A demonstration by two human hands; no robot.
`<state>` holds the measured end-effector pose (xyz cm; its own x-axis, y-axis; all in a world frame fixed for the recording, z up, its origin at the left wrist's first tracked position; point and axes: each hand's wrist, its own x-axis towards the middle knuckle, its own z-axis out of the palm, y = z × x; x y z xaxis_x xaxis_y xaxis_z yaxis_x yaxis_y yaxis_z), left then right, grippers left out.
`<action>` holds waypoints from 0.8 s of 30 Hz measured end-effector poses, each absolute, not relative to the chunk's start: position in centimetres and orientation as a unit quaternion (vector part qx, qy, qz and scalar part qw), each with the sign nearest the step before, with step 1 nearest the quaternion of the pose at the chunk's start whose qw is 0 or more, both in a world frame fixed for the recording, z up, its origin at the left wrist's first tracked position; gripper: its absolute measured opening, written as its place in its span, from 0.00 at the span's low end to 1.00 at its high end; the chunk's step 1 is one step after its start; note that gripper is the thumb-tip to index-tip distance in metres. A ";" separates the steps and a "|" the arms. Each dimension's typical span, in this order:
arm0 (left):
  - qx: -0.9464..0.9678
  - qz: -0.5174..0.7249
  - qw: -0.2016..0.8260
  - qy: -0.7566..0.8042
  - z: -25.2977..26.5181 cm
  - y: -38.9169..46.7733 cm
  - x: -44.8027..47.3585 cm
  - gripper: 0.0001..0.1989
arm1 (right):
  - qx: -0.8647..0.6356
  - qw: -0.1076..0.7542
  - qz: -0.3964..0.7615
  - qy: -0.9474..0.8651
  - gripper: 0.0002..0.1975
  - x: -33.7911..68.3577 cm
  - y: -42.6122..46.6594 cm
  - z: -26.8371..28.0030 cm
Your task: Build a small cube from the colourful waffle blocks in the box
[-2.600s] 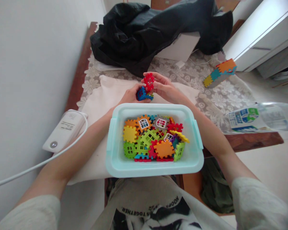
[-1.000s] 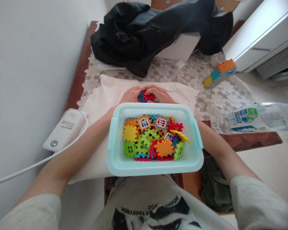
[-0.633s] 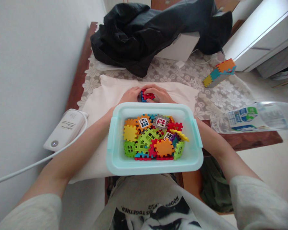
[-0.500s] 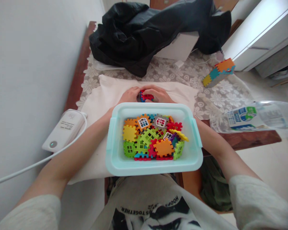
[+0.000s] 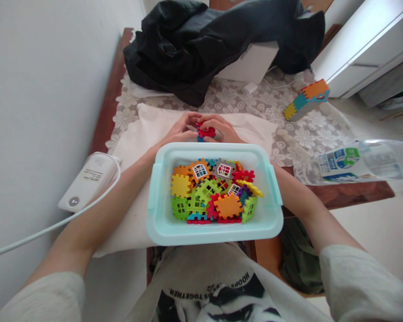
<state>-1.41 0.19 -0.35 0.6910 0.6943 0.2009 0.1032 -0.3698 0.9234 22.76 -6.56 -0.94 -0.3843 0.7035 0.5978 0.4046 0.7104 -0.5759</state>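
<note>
Just beyond the bin, both hands are around a small assembly of red and blue interlocking plastic blocks (image 5: 206, 133). My left hand (image 5: 183, 126) grips its left side, thumb low and fingers curved over the top. My right hand (image 5: 224, 128) has its fingers bent over the right side and top, with the thumb at the front. The fingers hide part of the assembly. Nearer to me stands a pale turquoise plastic bin (image 5: 215, 237). Inside it lie several notched blocks, among them an orange block (image 5: 228, 206), a yellow block (image 5: 180, 185) and a green window block (image 5: 180, 208).
A white cloth (image 5: 127, 147) lies under the hands. An assembled block structure (image 5: 305, 100) stands at the right back, near a clear plastic bottle (image 5: 376, 162). On the left is a white corded device (image 5: 90, 181). Black fabric (image 5: 201, 42) covers the back.
My left hand has lifted and its fingers have opened out somewhat around the block assembly. More of the assembly's red face shows. The right hand has barely moved.
</note>
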 end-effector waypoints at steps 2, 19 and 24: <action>0.743 0.323 0.526 0.259 -0.8 0.7 -1.3 0.25 | -0.328 0.453 0.169 -0.812 0.20 22.8 -6.3 -1.4; 0.733 0.310 0.523 0.305 -0.3 -0.2 -1.0 0.44 | -0.384 0.421 0.231 -0.789 0.27 22.6 -7.1 -0.2; 0.736 0.320 0.516 0.301 -0.5 -0.3 -1.0 0.39 | -0.366 0.404 0.209 -0.812 0.26 22.8 -7.3 0.1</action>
<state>-1.00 -0.33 -0.47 0.6139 0.7731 0.1593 0.1139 -0.2865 0.9513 22.76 -7.29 0.11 -0.4051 0.7635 0.5029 0.4265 0.6444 -0.6347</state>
